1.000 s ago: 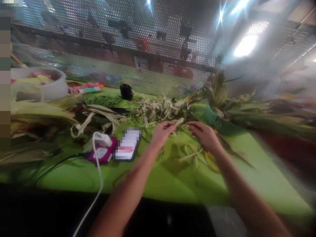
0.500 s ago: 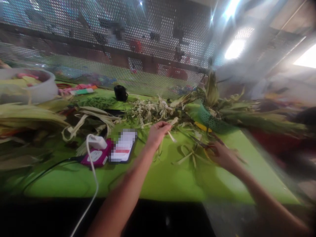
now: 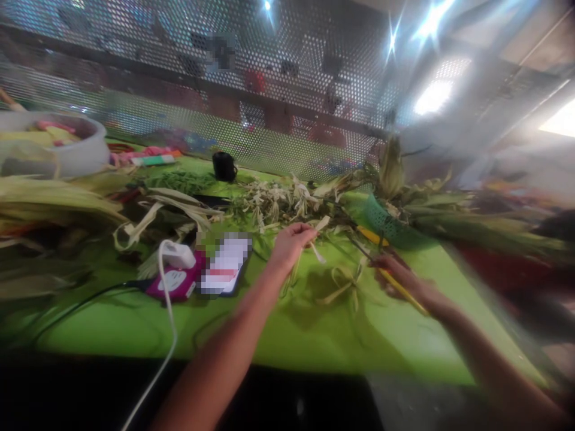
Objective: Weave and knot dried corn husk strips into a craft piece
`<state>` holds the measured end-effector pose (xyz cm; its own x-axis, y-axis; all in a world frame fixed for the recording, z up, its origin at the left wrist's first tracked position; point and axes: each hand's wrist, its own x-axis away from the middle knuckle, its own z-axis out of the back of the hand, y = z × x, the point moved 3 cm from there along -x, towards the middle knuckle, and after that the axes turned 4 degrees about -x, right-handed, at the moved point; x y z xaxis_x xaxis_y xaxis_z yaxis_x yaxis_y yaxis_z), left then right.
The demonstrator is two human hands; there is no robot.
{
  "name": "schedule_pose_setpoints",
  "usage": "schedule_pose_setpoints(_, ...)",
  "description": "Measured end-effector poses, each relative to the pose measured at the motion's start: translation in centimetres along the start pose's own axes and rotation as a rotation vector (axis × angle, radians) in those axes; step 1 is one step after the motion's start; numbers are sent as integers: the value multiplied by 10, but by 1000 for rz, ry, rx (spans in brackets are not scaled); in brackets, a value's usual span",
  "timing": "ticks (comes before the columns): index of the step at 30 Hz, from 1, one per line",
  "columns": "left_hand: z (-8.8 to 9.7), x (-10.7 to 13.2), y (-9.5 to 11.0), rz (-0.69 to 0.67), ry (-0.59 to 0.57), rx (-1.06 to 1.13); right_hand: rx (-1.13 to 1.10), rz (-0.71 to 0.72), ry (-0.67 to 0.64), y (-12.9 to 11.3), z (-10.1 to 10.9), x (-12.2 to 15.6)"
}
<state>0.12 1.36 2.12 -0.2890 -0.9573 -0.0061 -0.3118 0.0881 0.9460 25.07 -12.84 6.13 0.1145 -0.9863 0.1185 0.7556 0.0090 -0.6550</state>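
My left hand (image 3: 294, 242) is closed in a pinch on a strip of dried corn husk (image 3: 322, 225), whose ends stick out past the fingertips. My right hand (image 3: 398, 278) is wrapped round yellow-handled scissors (image 3: 402, 291). Their metal blades (image 3: 359, 248) point up and left, towards the left hand but apart from it. Between the hands, a knotted husk piece (image 3: 345, 284) with spread ends lies on the green table (image 3: 291, 341). Behind the left hand is a pile of tied husk pieces (image 3: 287, 200). Blur hides the fine detail of the right fingers.
A phone (image 3: 227, 266) and a magenta box (image 3: 177, 281) with a white charger (image 3: 179, 256) and cables sit left. Large husks (image 3: 54, 200) and a white tub (image 3: 85, 146) stand farther left. A black mug (image 3: 223, 166), green mesh basket (image 3: 395, 227) and yellow tool (image 3: 372, 234) lie behind.
My right hand has turned the scissors, so the handle now lies along the palm and the blades look closer together. My left hand keeps its pinch on the strip. The view has shifted slightly.
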Motion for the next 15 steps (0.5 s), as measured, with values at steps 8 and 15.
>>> schedule_pose_setpoints(8, -5, 3, 5, 25, -52, -23, -10, 80, -32, -28, -7, -30)
schedule_pose_setpoints(15, -6, 4, 2, 36, -66, -42, -60, 73, -26, -38, -7, -40)
